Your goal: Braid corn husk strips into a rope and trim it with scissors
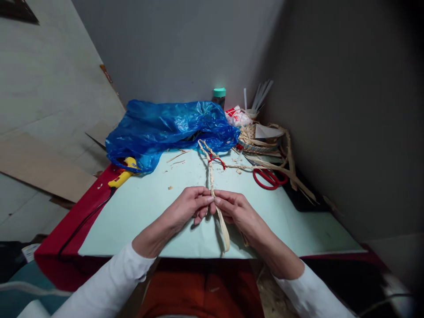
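A pale braided fibre cord [212, 174] runs down the middle of the table toward me, with loose flat strands hanging below my fingers. My left hand [195, 204] pinches the cord's lower end from the left, thumb and forefinger together. From the right, my right hand [236, 210] pinches the same spot, its fingertips against those of my left. A red tie [217, 160] crosses the cord near its upper loop. Another thin braid stretches right from there toward a bundle of fibre strips [291, 170].
A blue plastic bag [165, 126] lies at the back, with a yellow glue gun [123, 174] at its left. Red-handled scissors [270, 178], a woven basket [260, 145] and a green-lidded jar [219, 96] stand right of centre. Pale paper [132, 225] covers the red cloth.
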Motion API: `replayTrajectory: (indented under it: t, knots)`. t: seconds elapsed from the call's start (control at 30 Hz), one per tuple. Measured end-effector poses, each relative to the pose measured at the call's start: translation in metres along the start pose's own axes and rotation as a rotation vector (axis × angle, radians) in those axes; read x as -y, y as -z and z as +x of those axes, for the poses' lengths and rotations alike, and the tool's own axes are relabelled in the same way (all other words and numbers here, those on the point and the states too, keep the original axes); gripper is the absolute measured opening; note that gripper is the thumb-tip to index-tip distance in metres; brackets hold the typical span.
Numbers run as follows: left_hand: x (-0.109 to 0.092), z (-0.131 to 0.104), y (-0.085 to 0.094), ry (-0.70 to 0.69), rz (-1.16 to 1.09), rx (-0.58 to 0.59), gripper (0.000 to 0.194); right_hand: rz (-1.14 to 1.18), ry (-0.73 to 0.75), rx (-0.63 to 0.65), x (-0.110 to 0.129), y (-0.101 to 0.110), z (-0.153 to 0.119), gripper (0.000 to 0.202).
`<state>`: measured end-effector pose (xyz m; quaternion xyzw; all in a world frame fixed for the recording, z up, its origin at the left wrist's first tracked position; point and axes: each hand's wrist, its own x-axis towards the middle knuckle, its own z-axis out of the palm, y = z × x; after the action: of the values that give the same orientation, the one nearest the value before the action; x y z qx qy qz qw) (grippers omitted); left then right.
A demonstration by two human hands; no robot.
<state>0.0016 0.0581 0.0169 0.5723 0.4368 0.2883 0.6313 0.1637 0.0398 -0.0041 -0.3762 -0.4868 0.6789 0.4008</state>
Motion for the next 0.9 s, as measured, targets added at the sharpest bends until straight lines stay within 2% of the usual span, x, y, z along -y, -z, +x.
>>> replayTrajectory:
  t: [0.1, 0.17, 0.3, 0.37, 0.43, 0.5, 0.6, 0.67, 0.77, 0.9]
  knots:
    - [0.005, 0.004, 0.0, 0.048, -0.133, 0.02, 0.018, 0.001, -0.02, 0.022, -0.001, -0.001, -0.001, 0.028]
    - [0.007, 0.002, 0.0, 0.055, -0.158, 0.015, 0.019, -0.093, 0.012, 0.029, -0.002, 0.0, -0.002, 0.028]
    - [0.01, -0.001, 0.001, 0.059, -0.167, -0.012, 0.02, -0.565, 0.098, -0.089, 0.0, 0.003, -0.008, 0.022]
    - [0.011, 0.0, 0.001, 0.068, -0.128, -0.037, 0.016, -0.818, 0.1, -0.126, 0.006, 0.004, -0.013, 0.016]
    - [0.011, 0.001, -0.001, 0.079, -0.088, -0.051, 0.016, -1.019, 0.072, -0.133, 0.015, 0.002, -0.018, 0.019]
    - [0.01, 0.002, -0.004, 0.081, -0.068, -0.064, 0.019, -1.207, 0.042, -0.159, 0.021, -0.004, -0.022, 0.021]
    - [0.007, 0.002, -0.008, 0.1, -0.048, -0.095, 0.023, -1.483, 0.063, -0.224, 0.02, -0.02, -0.027, 0.012]
    - [0.007, 0.001, -0.009, 0.121, -0.038, -0.114, 0.022, -1.615, 0.146, -0.266, 0.013, -0.032, -0.03, 0.012]
    - [0.009, -0.001, -0.008, 0.114, -0.073, -0.11, 0.016, -1.749, 0.352, -0.351, 0.0, -0.047, -0.035, 0.022]
    - [0.012, -0.004, -0.006, 0.086, -0.18, -0.065, 0.016, -1.862, 0.544, -0.417, -0.012, -0.053, -0.038, 0.023]
